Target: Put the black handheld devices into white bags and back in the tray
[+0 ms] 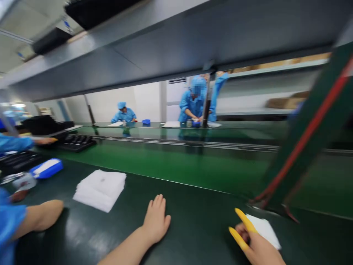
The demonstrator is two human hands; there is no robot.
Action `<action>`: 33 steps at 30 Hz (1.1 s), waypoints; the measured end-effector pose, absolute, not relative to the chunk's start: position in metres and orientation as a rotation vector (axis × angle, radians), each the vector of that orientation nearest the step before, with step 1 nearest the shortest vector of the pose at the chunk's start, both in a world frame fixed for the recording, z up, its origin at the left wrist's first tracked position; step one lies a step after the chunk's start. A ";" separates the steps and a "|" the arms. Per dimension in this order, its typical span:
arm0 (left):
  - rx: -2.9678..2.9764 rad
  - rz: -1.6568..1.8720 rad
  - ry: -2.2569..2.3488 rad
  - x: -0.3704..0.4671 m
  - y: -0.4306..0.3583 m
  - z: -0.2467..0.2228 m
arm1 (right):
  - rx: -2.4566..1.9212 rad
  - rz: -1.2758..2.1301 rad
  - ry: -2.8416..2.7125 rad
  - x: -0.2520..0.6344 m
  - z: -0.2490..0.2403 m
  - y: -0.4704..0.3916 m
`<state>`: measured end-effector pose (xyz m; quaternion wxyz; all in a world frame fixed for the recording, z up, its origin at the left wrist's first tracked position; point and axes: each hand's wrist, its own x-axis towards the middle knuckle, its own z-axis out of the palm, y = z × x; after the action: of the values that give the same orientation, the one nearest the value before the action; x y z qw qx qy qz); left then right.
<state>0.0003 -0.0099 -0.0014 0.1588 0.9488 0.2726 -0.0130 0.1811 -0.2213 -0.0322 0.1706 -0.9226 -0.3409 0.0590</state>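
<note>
Hands at the lower edge of the frame: left hand (pixel 156 219) flat and spread on the dark bench (pixel 198 217), grasping nothing; right hand (pixel 255 244), two fingers in yellow cots (pixel 242 230), pressing on a white wipe (pixel 264 230) at lower right, though no closed grasp can be confirmed. Left of centre lies a wipe stack (pixel 99 189); a neighbour's forearm (pixel 35 217) rests at lower left. Beyond runs the green conveyor (pixel 179 165). Risk, as judged: the loose wipe could slide toward the belt if pressure lapses.
</note>
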 end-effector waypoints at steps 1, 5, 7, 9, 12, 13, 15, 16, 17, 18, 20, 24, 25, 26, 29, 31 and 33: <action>2.734 -0.053 0.773 0.001 -0.010 -0.001 | -2.740 0.154 -0.850 0.175 -0.015 -0.223; 2.810 -0.124 0.715 0.002 -0.005 -0.007 | -2.938 -0.006 -0.616 0.166 0.023 -0.228; 2.913 -0.192 0.777 0.005 -0.001 -0.013 | -2.996 -0.002 -0.561 0.170 0.023 -0.234; 2.965 -0.205 0.786 0.007 0.003 -0.020 | -3.048 -0.018 -0.502 0.175 0.019 -0.242; 2.971 -0.193 0.775 0.009 0.006 -0.028 | -3.120 -0.046 -0.391 0.180 0.018 -0.253; 2.967 -0.187 0.775 0.009 0.006 -0.029 | -3.139 -0.055 -0.359 0.181 0.019 -0.255; 2.959 -0.188 0.770 0.009 0.007 -0.032 | -3.168 -0.069 -0.317 0.182 0.021 -0.258; 2.954 -0.190 0.768 0.009 0.008 -0.032 | -3.178 -0.076 -0.303 0.182 0.023 -0.259; 2.947 -0.189 0.770 0.008 0.008 -0.033 | -3.186 -0.080 -0.288 0.181 0.023 -0.260; 2.937 -0.183 0.773 0.008 0.009 -0.034 | -3.193 -0.084 -0.273 0.181 0.024 -0.261; 2.924 -0.147 0.763 0.008 0.010 -0.034 | -3.201 -0.092 -0.238 0.181 0.024 -0.264; 2.930 -0.123 0.734 0.007 0.010 -0.034 | -3.185 -0.096 -0.164 0.185 0.023 -0.274; 2.925 -0.121 0.734 0.007 0.009 -0.034 | -3.173 -0.095 -0.150 0.186 0.023 -0.277; 2.913 -0.115 0.739 0.007 0.009 -0.034 | -3.156 -0.097 -0.142 0.187 0.025 -0.278; 2.873 -0.051 0.751 0.007 0.009 -0.035 | -3.067 -0.146 -0.218 0.187 0.028 -0.275; 2.874 -0.034 0.752 0.007 0.008 -0.035 | -2.962 -0.161 -0.380 0.180 0.028 -0.264; 2.891 -0.078 0.741 0.007 0.009 -0.035 | -2.820 -0.068 -0.609 0.167 0.022 -0.248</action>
<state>0.0068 0.0086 -0.0353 0.0778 0.9654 0.2475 -0.0261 0.1675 -0.2484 0.0224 0.1275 -0.9692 -0.2094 -0.0233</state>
